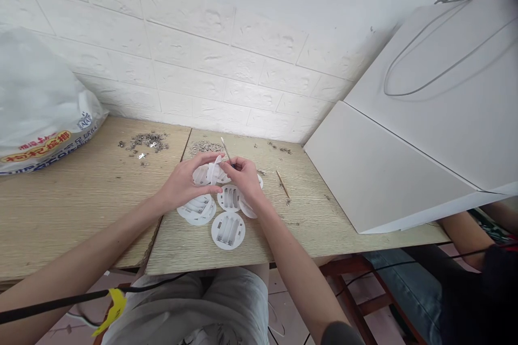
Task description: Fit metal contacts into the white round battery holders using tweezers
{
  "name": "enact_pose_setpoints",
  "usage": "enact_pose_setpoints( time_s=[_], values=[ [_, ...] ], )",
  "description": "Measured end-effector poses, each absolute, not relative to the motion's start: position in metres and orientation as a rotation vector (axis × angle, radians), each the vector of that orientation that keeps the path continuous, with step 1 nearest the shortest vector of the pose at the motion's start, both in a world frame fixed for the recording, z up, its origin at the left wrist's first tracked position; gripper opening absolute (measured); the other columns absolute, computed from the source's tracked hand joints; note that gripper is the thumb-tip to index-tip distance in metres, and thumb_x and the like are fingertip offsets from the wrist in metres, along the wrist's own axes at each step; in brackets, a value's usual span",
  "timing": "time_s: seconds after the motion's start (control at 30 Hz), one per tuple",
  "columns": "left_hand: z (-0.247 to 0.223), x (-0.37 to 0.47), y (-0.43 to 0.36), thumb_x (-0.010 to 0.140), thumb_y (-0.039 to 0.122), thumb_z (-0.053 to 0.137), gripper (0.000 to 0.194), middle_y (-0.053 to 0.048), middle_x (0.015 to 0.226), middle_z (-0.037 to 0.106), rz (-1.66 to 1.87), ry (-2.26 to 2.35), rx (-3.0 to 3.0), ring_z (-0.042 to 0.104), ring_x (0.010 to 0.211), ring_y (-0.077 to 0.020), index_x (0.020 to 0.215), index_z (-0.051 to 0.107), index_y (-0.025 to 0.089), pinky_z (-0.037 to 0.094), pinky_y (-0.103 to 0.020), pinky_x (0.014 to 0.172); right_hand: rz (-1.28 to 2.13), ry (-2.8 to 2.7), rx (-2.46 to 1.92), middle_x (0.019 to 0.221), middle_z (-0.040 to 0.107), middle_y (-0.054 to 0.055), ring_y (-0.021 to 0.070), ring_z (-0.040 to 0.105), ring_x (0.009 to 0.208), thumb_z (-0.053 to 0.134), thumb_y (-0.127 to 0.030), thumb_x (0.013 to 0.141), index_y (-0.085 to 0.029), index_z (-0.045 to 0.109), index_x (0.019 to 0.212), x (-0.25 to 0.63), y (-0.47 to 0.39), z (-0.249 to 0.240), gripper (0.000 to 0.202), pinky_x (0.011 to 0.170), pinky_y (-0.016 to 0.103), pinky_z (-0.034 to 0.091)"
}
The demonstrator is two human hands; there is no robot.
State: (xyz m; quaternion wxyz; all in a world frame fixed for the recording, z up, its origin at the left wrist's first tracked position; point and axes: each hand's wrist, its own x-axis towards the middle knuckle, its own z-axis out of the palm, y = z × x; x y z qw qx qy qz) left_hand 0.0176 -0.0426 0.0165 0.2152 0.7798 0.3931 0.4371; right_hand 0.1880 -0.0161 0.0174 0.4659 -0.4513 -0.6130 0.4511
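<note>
My left hand [188,182] curves around a white plastic disc [213,170], which is tilted up between my two hands. With its fingers closed, my right hand [244,175] holds a thin metal tool [225,150] with a pale tip pointing up, and its fingertips are at the disc's right edge. Several round white battery holders lie on the table under and near my hands. One holder [228,230] is nearest the front edge, and another [230,198] sits just behind it. More holders [198,209] overlap below my left hand.
Small metal pieces [149,142] lie in a pile at the back left, with another pile [205,146] behind my hands. A thin stick [283,184] rests on the right. A plastic bag [44,102] stands left, a large white box [396,167] right. Another person's arm [465,234] shows beyond it.
</note>
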Motion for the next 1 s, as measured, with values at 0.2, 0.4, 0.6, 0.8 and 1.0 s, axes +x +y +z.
enact_pose_setpoints(
  time_s=[0.2, 0.4, 0.6, 0.8, 1.0],
  values=[
    [0.0153, 0.0185, -0.0417, 0.065, 0.05, 0.072, 0.069, -0.008, 0.127, 0.058, 1.238, 1.094, 2.054, 0.054, 0.118, -0.025, 0.123, 0.049, 0.024, 0.045, -0.044, 0.101, 1.141, -1.505, -1.07, 0.059, 0.052, -0.002, 0.0084, 0.041, 0.055, 0.061, -0.037, 0.072, -0.015, 0.062, 0.067, 0.1896, -0.0143, 0.0181, 0.022, 0.053, 0.023, 0.032],
    [0.0163, 0.0183, -0.0419, 0.064, 0.048, 0.073, 0.067, -0.008, 0.125, 0.058, 1.264, 1.122, 2.024, 0.053, 0.117, -0.0253, 0.122, 0.05, 0.022, 0.046, -0.046, 0.099, 1.209, -1.536, -1.018, 0.062, 0.055, 0.0, 0.0087, 0.043, 0.056, 0.059, -0.042, 0.075, -0.016, 0.067, 0.069, 0.1922, -0.0169, 0.0208, 0.027, 0.055, 0.023, 0.034],
    [0.0153, 0.0184, -0.0408, 0.062, 0.05, 0.074, 0.068, -0.009, 0.125, 0.059, 1.28, 1.141, 2.002, 0.054, 0.117, -0.026, 0.121, 0.052, 0.022, 0.045, -0.048, 0.1, 1.301, -1.528, -0.974, 0.07, 0.06, 0.002, 0.0078, 0.039, 0.055, 0.061, -0.044, 0.074, -0.016, 0.069, 0.074, 0.1921, -0.0196, 0.0252, 0.029, 0.053, 0.023, 0.033],
    [0.0143, 0.0192, -0.0413, 0.061, 0.049, 0.075, 0.063, -0.009, 0.122, 0.06, 1.292, 1.101, 1.939, 0.053, 0.118, -0.0268, 0.115, 0.057, 0.021, 0.043, -0.048, 0.103, 1.375, -1.488, -0.908, 0.069, 0.06, 0.002, 0.0075, 0.04, 0.054, 0.065, -0.041, 0.073, -0.016, 0.069, 0.074, 0.1899, -0.019, 0.0233, 0.025, 0.052, 0.023, 0.033],
    [0.0199, 0.0186, -0.042, 0.062, 0.043, 0.077, 0.059, -0.009, 0.121, 0.061, 1.273, 1.042, 1.779, 0.055, 0.114, -0.0267, 0.112, 0.058, 0.018, 0.047, -0.046, 0.098, 1.443, -1.468, -0.832, 0.069, 0.059, 0.001, 0.0069, 0.04, 0.055, 0.065, -0.042, 0.072, -0.016, 0.068, 0.07, 0.1916, -0.0157, 0.0198, 0.027, 0.054, 0.023, 0.035]
  ],
)
